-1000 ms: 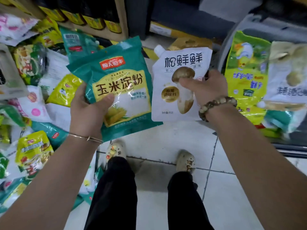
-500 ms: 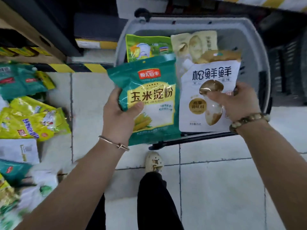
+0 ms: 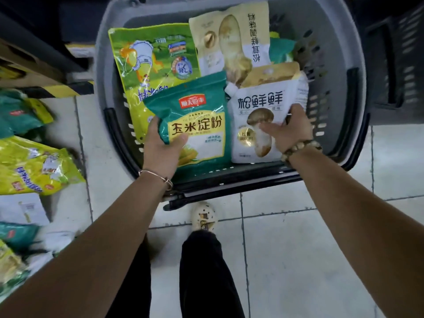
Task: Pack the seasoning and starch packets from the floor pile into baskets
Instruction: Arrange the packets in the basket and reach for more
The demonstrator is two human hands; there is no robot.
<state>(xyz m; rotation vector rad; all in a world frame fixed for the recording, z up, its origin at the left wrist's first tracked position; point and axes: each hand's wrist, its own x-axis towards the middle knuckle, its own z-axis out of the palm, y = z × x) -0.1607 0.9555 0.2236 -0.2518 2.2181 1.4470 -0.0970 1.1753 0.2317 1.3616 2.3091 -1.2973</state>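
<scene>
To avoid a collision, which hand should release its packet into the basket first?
Probably the right hand: its white pouch hangs inside the basket, while the teal packet in the left hand overlaps the near rim.

basket (image 3: pixel 339 53): far rim cut off by top of frame. floor pile (image 3: pixel 34 166) cropped at left edge; the lower-left part is blurred and I can't read it. starch packet (image 3: pixel 199 125) hides the fingers of left grip (image 3: pixel 160 152) and the lower end of yellow-green packet (image 3: pixel 151 58). white pouch (image 3: pixel 263 104) covers the bottom of beige packet (image 3: pixel 231 42). teal packet (image 3: pixel 281 50) at upper right is mostly buried. Fine print too small to read.
</scene>
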